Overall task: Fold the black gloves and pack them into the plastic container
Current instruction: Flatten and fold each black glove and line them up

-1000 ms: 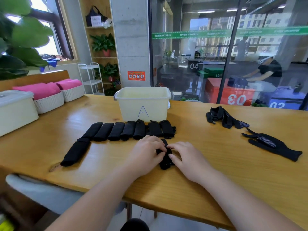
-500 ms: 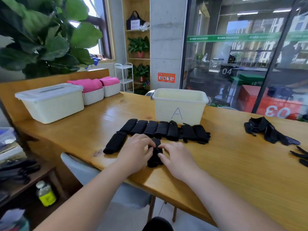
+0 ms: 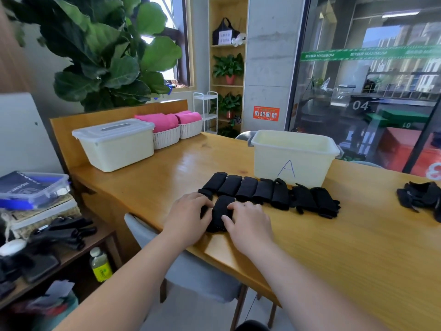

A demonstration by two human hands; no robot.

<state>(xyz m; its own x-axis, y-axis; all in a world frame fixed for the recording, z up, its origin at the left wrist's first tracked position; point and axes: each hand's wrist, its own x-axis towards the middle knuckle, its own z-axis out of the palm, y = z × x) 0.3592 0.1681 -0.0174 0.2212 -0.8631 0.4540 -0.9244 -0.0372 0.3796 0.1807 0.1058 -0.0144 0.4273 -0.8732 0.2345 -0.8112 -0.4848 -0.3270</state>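
Observation:
A folded black glove lies on the wooden table near its front edge. My left hand grips its left side and my right hand grips its right side, fingers curled over it. Just behind runs a row of several folded black gloves, side by side. The left hand covers most of the row's leftmost glove. The open cream plastic container marked "A" stands right behind the row. Loose unfolded black gloves lie at the far right.
A lidded cream box and two white baskets of pink cloth stand at the table's far left. A grey chair sits under the front edge. A cluttered low shelf is to the left, a large plant behind.
Both hands have carried the folded glove leftward along the front of the row, from below its right end to its left end. The view has swung left.

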